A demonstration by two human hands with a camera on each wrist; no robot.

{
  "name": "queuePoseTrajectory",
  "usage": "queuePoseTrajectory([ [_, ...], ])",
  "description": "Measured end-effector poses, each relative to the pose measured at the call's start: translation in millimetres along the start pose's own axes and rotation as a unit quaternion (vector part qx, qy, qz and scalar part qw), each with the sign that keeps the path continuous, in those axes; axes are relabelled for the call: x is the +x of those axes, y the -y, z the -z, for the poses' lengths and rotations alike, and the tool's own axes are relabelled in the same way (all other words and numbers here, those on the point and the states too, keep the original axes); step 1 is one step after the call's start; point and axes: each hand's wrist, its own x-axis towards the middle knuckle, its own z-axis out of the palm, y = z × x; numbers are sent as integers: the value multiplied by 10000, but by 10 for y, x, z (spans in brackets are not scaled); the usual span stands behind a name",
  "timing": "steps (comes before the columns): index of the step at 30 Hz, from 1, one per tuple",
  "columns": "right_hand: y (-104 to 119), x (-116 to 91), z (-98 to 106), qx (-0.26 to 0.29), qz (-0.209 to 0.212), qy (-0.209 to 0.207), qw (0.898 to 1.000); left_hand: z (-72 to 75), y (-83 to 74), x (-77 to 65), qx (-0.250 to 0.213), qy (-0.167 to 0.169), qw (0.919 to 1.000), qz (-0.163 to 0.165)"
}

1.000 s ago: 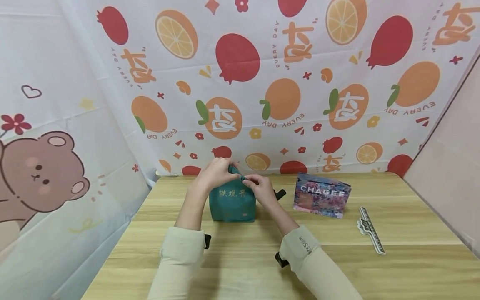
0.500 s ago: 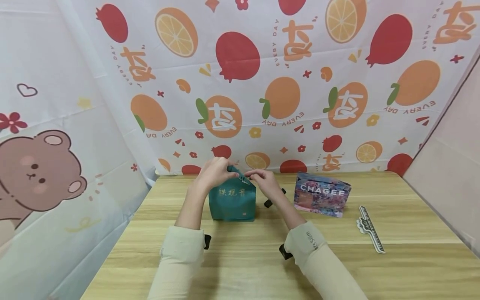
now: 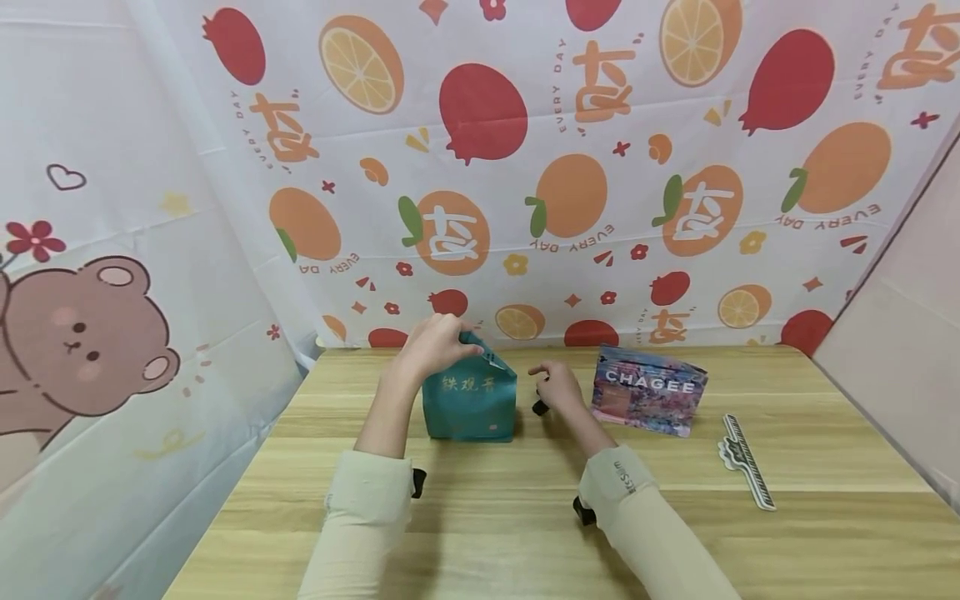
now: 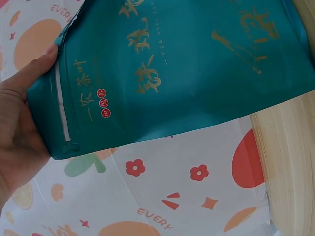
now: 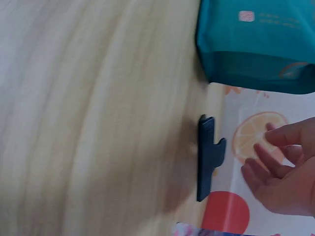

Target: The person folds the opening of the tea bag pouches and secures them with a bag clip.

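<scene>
Pinches upright teal pouch (image 3: 467, 408) by top edge with left hand (image 3: 435, 345), thumb and fingers narrowed on it. Has it on wood-grain table (image 3: 495, 517) near fruit-print backdrop (image 3: 517, 200). Holds right hand (image 5: 285, 184) apart from it, to the right, fingers loose and spread, near black clip (image 5: 204, 160). Farther right: CHAGEE pouch (image 3: 648, 396), then long black-and-white clip (image 3: 748, 467).

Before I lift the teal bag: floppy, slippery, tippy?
The teal bag is probably floppy up top: the edge slopes down beside the left hand pinching it. Likely a bit slippery too, since its front looks glossy in the left wrist view. Perhaps slow to tip: the right wrist view shows a side panel giving it depth.
</scene>
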Motion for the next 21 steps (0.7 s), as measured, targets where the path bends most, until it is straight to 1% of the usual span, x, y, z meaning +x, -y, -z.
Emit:
queuePoseTrajectory([
  [2, -51, 2, -23, -487, -55, 175, 9986, -4, 2, 4, -35, -6, 10000, 8],
  [4, -88, -5, -44, -1011, 20, 376, 9942, -7, 0, 4, -43, -12, 10000, 24],
  [6, -120, -10, -63, -1550, 196, 509, 9864, -7, -7, 4, -54, -5, 10000, 41],
  [10, -158, -25, -83, -2199, 347, 726, 9722, -5, -20, 5, -57, -10, 10000, 48],
  [13, -175, -37, -93, -2587, 519, 735, 9618, -4, -20, 6, -42, -22, 10000, 47],
  [17, -171, -56, -94, -3050, 785, 568, 9474, -2, -13, 3, -37, 3, 10000, 69],
  [21, -155, -66, -79, -3475, 1055, 501, 9304, 0, -7, 4, -60, 26, 9999, 98],
])
